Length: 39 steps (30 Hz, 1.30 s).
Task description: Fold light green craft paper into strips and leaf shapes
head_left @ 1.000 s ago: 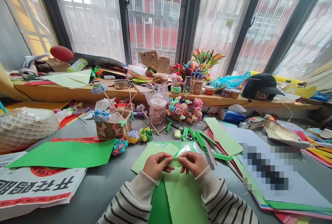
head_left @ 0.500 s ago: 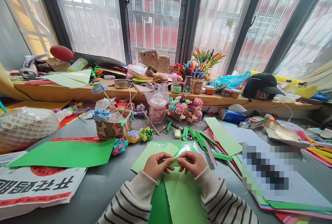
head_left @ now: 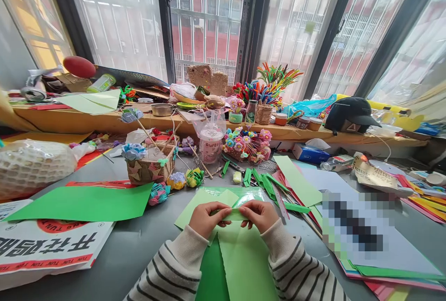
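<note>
Between the left hand and right hand lies a paper strip (light green) — each grip pinching one end.

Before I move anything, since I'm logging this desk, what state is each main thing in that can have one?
Left hand: grip closed on pale strip
Right hand: grip closed on pale strip
pale strip: pinched at both ends
Pale green sheet: left edge ragged
Dark green sheet: partly covered
Bright green sheet: overlapping printed bag
Cup: upright
Tissue box: open, tissue showing
Clear bottle: lying on its side
</note>
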{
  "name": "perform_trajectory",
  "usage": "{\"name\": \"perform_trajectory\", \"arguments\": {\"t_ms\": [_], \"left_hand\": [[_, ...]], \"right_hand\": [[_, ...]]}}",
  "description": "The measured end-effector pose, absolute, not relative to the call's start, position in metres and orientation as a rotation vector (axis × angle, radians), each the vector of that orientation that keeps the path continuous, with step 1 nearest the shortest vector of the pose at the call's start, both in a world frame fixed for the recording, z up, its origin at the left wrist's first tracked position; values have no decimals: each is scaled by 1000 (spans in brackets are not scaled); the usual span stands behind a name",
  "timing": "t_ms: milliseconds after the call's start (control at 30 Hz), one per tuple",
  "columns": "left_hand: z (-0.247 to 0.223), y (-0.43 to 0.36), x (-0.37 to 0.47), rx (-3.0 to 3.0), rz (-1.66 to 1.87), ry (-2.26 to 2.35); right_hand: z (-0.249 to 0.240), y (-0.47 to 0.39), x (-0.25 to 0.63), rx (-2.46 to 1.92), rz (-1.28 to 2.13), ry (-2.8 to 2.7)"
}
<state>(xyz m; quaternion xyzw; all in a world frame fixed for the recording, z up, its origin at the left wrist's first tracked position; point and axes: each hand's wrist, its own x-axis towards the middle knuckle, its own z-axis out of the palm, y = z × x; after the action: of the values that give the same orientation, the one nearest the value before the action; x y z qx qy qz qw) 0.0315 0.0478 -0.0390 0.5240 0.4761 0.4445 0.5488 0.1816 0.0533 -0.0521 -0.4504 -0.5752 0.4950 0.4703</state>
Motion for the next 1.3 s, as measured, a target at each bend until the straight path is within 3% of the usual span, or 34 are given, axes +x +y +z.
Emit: {"name": "perform_trajectory", "arguments": {"t_ms": [300,633,1067,1300], "left_hand": [[-48,55,24,1160,1217,1196],[-40,45,32,1529,1100,1175],[-46,46,31,1750,1152,1215],[-37,47,28,1571,1203,1209]], "right_hand": [[-47,65,208,-1172,911,-1309],[-45,50,182,-1077,506,-1960],[-44,50,183,-1021,490,-1978],[-41,54,194,-1043,473,-1975]]}}
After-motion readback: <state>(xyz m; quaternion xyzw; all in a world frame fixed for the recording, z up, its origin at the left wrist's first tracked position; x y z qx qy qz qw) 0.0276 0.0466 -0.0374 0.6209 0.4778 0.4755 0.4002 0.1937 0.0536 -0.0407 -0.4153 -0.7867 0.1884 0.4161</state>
